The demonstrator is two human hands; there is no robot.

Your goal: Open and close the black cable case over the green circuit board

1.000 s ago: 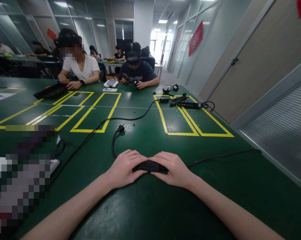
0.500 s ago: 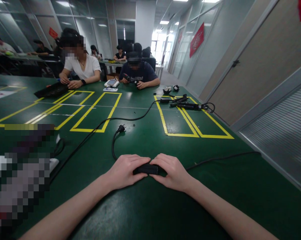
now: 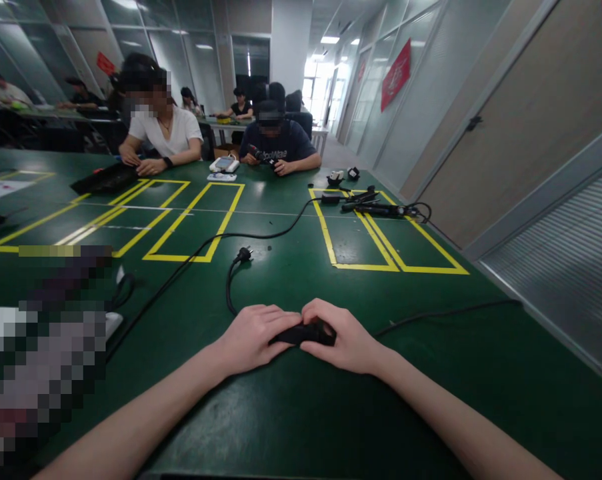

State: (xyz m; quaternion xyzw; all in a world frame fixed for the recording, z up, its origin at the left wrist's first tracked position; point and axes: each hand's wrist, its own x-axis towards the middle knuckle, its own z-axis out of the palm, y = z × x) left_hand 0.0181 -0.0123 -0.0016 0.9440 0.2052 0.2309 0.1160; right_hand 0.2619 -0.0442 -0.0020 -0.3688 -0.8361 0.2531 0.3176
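Near the front of the green table, my left hand and my right hand meet around a dark, oblong part of a black power cord. Fingers press on its far side and thumbs on its near side. It looks like a bundle, but much of it is covered by my fingers. A short lead runs from behind my left hand up to a plug with its prongs bare. Another black cable leaves from behind my right hand toward the table's right edge.
Yellow tape rectangles mark the table. A long cable crosses to a small black box beside a dark tool-like bundle. Blurred-out items lie at left. Two people sit opposite, one at a black tray.
My right hand has arched up, its fingers shifting on the dark oblong part, which has turned slightly and shows a rounded right end. My left hand keeps its hold.
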